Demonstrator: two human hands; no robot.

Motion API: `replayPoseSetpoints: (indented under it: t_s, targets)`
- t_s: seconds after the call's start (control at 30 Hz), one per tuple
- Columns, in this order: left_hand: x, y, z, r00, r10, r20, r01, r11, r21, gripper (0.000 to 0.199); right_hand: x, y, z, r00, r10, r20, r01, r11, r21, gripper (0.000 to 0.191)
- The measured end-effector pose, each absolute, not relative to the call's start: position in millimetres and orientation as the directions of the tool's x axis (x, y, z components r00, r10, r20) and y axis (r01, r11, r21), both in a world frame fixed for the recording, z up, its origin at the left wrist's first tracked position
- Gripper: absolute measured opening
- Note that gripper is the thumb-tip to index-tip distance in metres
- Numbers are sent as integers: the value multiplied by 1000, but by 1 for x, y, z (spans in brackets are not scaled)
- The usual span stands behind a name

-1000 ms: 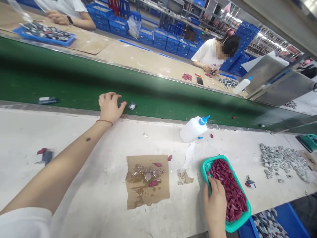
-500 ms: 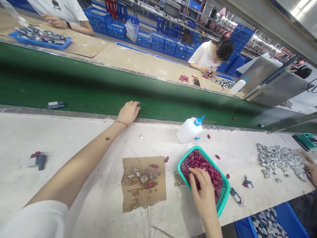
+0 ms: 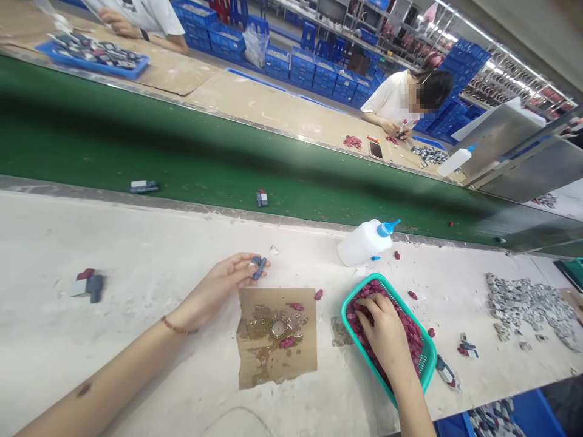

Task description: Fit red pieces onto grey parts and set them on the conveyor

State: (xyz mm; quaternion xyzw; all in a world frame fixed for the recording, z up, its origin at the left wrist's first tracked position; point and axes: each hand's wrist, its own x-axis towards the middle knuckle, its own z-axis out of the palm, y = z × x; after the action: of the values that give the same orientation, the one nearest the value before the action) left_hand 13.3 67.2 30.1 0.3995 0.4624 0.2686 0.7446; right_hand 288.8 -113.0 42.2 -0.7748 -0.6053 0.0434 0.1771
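Note:
My left hand (image 3: 223, 279) pinches a small blue-grey plastic piece (image 3: 259, 267) between thumb and fingers, above the white table behind the cardboard. My right hand (image 3: 387, 331) reaches into a green basket (image 3: 426, 379) full of small maroon pieces (image 3: 412, 337). Its thumb and forefinger close on a maroon piece among them, partly hidden. Between the hands lies a brown cardboard square (image 3: 277, 367) wet with clear, shiny glue. A small round cup-like thing (image 3: 277, 328) and two maroon pieces rest on it.
A white squeeze bottle (image 3: 364, 243) with blue nozzle stands behind the basket. Beyond runs a green belt (image 3: 195, 164) carrying assembled pieces (image 3: 262, 198). At right lie a pile of grey pieces (image 3: 528, 306) and a blue bin (image 3: 537, 413). Two people sit across the belt.
My left hand has drawn back from the belt's edge to the table, holding the blue-grey piece. A piece on the belt now shows near where it was. My right hand stays in the basket.

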Motion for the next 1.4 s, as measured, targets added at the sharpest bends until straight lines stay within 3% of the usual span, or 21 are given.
replayPoseSetpoints:
  t_s: [0.13, 0.2, 0.3, 0.47, 0.57, 0.7, 0.77, 0.87, 1.0, 1.13, 1.27, 1.4]
  targets:
    - [5, 46, 26, 457, 753, -474, -53, 555, 830, 46, 280, -115, 58, 474, 880, 15, 603, -312, -734, 21]
    - [3, 39, 23, 479, 748, -459, -80, 558, 826, 49, 270, -114, 63, 535, 841, -81, 390, -331, -860, 28]
    - [2, 30, 21, 514, 734, -444, -94, 563, 821, 46, 251, -109, 63, 528, 831, -176, 144, -292, -946, 33]
    - [4, 20, 17, 571, 702, -426, -133, 591, 796, 42, 225, -91, 53, 430, 851, -302, -97, -289, -952, 34]
    - [3, 18, 14, 568, 713, -412, -179, 595, 783, 46, 211, -82, 46, 376, 875, -303, -20, -320, -947, 34]
    - [2, 17, 8, 615, 687, -387, -199, 611, 766, 51, 193, -79, 41, 320, 932, -172, 283, -267, -921, 23]
    - [1, 16, 6, 611, 694, -382, -214, 609, 764, 48, 187, -78, 39, 221, 971, -89, 480, -188, -857, 14]
    - [2, 14, 5, 588, 719, -370, -248, 596, 764, 43, 182, -77, 36, -1, 1000, 17, 695, 13, -719, 19]
    - [2, 12, 6, 566, 740, -363, -269, 582, 768, 39, 180, -74, 29, -200, 975, 93, 808, 218, -547, 28]
    - [0, 13, 10, 567, 731, -379, -279, 603, 747, 36, 177, -72, 26, -275, 959, 73, 849, 278, -449, 28]
    - [0, 16, 10, 575, 714, -399, -304, 640, 706, 39, 174, -69, 31, -244, 969, 41, 836, 232, -497, 30]
    - [0, 16, 7, 572, 709, -413, -305, 651, 695, 47, 177, -68, 35, -90, 996, -29, 680, 40, -732, 23]
